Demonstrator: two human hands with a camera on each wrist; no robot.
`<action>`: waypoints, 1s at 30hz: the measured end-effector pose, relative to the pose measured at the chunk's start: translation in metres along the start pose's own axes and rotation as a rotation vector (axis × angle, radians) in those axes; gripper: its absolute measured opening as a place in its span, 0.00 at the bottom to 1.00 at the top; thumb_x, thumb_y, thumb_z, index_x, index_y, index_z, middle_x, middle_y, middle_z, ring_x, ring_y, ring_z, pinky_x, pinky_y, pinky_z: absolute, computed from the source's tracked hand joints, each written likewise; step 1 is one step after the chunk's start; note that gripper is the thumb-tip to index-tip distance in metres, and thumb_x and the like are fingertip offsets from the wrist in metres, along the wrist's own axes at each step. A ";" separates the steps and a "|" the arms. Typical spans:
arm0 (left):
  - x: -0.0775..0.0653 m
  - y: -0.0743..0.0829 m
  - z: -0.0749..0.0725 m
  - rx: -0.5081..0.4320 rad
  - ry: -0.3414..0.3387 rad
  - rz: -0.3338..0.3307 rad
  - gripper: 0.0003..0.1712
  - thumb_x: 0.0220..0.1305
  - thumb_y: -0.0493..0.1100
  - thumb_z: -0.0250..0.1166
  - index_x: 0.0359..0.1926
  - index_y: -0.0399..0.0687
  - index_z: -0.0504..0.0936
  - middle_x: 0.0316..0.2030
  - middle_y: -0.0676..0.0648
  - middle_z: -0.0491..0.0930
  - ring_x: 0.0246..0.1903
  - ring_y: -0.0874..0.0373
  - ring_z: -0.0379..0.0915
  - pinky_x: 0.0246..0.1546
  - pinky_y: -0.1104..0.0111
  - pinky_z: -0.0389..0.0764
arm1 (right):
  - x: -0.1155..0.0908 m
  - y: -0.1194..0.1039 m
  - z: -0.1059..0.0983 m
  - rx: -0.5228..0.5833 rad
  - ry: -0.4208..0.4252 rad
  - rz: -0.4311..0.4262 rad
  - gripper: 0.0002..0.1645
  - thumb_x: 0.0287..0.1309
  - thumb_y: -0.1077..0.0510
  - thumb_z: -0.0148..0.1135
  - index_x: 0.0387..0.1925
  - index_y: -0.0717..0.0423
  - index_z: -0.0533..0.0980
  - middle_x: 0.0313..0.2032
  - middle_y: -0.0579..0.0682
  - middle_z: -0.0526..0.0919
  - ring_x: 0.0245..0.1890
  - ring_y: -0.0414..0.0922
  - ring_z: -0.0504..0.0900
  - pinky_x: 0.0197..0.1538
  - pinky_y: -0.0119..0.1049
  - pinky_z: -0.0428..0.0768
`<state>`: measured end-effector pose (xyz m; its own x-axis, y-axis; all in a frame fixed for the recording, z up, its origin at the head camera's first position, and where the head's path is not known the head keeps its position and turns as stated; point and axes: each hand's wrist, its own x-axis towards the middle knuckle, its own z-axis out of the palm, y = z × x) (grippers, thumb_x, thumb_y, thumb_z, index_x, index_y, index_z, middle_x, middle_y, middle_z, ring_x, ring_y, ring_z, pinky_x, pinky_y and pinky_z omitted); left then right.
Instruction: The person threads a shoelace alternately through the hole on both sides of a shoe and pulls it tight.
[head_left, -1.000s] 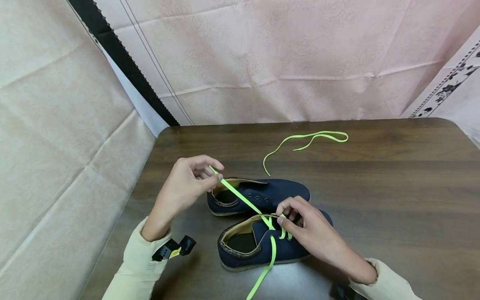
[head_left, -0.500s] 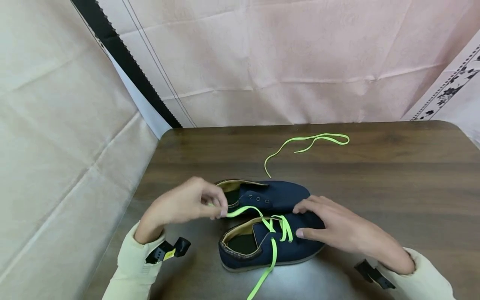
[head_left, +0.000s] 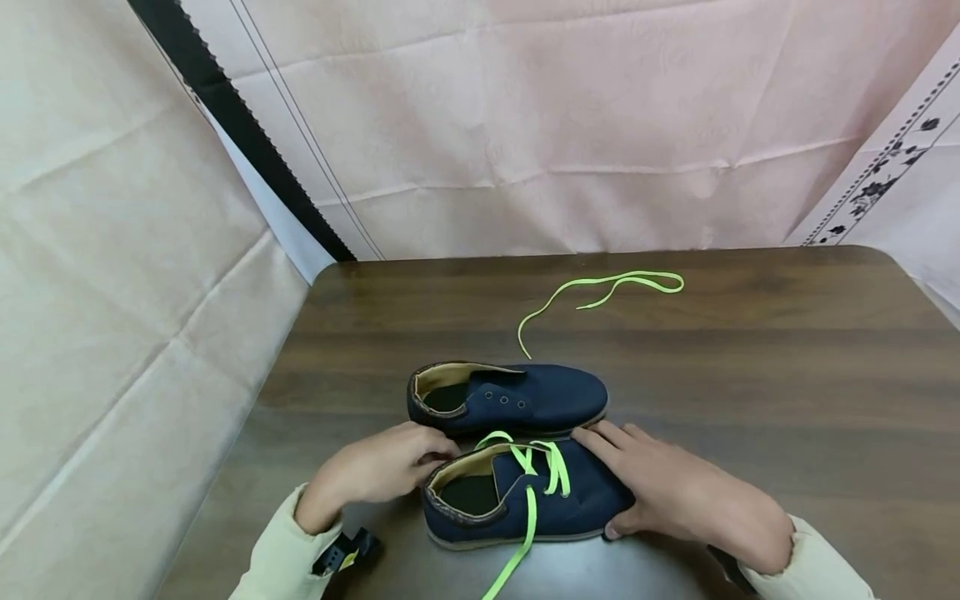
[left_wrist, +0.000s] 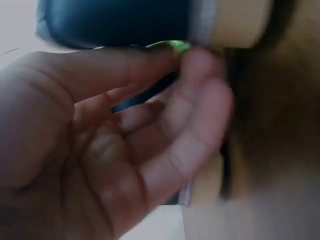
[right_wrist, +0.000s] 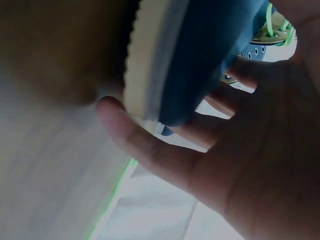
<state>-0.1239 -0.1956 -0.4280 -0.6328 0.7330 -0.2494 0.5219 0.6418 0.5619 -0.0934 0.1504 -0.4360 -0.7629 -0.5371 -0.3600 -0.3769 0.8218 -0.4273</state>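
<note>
Navy-blue low-cut shoe with a tan lining (head_left: 577, 504) stands upright on the dark brown wood-grain counter (head_left: 787, 358), toe pointing right, nearest the person. Flat neon-green lace (head_left: 531, 510) crosses its eyelets; one end trails down the near side (running out of the head view at the bottom), the other loops over the far side. The left hand (head_left: 382, 467), fingers curled beside the heel, seems to pinch that far length; the left wrist view, though blurred, shows green at the thumb tip. The right hand (head_left: 667, 483) grips the toe, thumb low against the near sole, fingers across the top. Just behind lies a matching navy-blue shoe (head_left: 562, 398) with metal eyelets, and beyond it a loose, folded neon-green lace (head_left: 600, 281).
</note>
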 end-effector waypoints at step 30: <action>-0.033 0.018 0.067 -0.361 0.332 -0.237 0.49 0.45 0.58 0.80 0.67 0.76 0.65 0.58 0.65 0.74 0.57 0.62 0.72 0.58 0.55 0.72 | -0.036 0.033 0.035 0.602 0.189 0.242 0.50 0.57 0.41 0.70 0.71 0.57 0.59 0.36 0.53 0.79 0.22 0.48 0.76 0.26 0.37 0.76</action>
<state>-0.0552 -0.1933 -0.4630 -0.8862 0.4299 -0.1726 0.1508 0.6198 0.7701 -0.0605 0.1901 -0.4662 -0.8885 -0.2637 -0.3756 0.1326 0.6360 -0.7602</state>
